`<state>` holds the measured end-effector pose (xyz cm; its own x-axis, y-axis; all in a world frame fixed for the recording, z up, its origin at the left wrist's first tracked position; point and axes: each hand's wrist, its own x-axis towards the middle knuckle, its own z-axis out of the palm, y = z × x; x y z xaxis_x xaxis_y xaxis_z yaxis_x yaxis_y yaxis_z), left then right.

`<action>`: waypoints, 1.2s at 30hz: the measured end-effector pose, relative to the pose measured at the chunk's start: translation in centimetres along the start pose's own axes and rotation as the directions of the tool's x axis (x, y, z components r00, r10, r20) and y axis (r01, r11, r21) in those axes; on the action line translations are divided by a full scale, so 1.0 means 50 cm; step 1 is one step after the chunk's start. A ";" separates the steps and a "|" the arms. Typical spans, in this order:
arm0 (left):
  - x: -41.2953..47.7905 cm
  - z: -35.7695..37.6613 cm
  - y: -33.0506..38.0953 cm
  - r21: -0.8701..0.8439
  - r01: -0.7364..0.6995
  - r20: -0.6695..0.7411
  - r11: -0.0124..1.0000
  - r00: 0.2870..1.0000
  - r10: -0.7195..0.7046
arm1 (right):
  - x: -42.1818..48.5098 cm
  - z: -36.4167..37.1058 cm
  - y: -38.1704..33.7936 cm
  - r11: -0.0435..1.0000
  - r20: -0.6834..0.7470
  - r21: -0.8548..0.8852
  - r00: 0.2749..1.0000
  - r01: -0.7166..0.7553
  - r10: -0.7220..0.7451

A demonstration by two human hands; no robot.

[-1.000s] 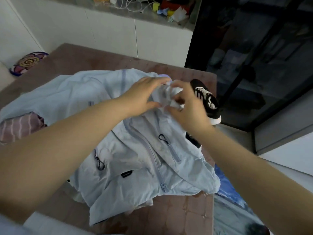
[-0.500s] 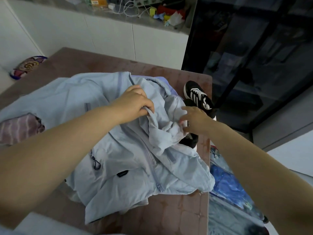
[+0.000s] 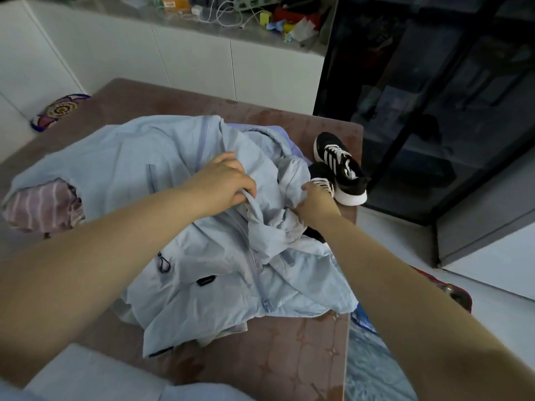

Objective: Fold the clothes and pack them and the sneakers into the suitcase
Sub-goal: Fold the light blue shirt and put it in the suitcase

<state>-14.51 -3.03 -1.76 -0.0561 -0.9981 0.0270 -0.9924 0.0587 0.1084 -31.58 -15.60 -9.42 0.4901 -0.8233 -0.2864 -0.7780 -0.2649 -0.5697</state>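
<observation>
A pale blue zip-front nylon jacket [image 3: 208, 264] lay crumpled across the middle of the brown mottled table [image 3: 275, 357]. Its small black label [image 3: 206, 281] was too small to read. The left hand [image 3: 223, 183] had its fingers curled tight round a fold of it. The right hand [image 3: 315, 198] clutched fabric near the right edge. Two black sneakers with three white stripes [image 3: 338, 163] sat at the far right corner. A pink striped cloth [image 3: 37, 206] lay at the left edge. Behind stood white cabinets [image 3: 188, 59] and a cluttered grey counter [image 3: 231, 15], with dark glass doors [image 3: 434, 96] at the right.
</observation>
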 end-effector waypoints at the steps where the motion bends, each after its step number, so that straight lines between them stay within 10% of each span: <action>1: -0.004 -0.004 0.002 -0.007 -0.017 0.002 1.000 1.000 0.017 | -0.001 -0.005 0.004 0.999 -0.087 0.035 0.996 0.023 -0.020; 8: -0.001 0.039 0.048 -0.222 0.023 -0.044 0.975 0.998 -0.034 | -0.111 -0.232 0.046 0.836 -0.696 0.386 0.718 0.390 -0.014; 17: 0.058 0.108 0.095 -0.228 -0.011 0.213 0.973 0.975 0.061 | -0.073 -0.104 0.133 0.992 -0.153 -0.053 0.982 -0.117 0.108; 20: 0.071 0.042 0.005 -0.128 -0.066 0.030 0.990 0.997 0.070 | -0.040 -0.121 0.103 0.985 -0.238 -0.160 0.971 -0.056 0.016; 25: 0.149 -0.075 -0.221 0.024 0.334 -0.269 0.942 0.910 -0.316 | 0.088 -0.131 0.002 0.947 -0.148 -0.269 0.964 0.175 -0.220; 29: 0.138 -0.050 -0.315 0.106 0.542 0.021 0.834 0.837 -0.546 | 0.218 -0.087 -0.086 0.952 0.069 -0.231 0.980 0.199 -0.188; 36: 0.004 0.121 -0.277 0.198 0.462 0.296 0.864 0.813 -0.502 | 0.403 0.018 -0.138 0.999 0.122 -0.035 0.992 -0.020 0.024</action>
<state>-1.44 -4.17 -9.28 0.4202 -0.8467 -0.3264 -0.9055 -0.4147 -0.0902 -15.98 -29.91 -11.99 0.5150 -0.7624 -0.3918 -0.8010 -0.2653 -0.5368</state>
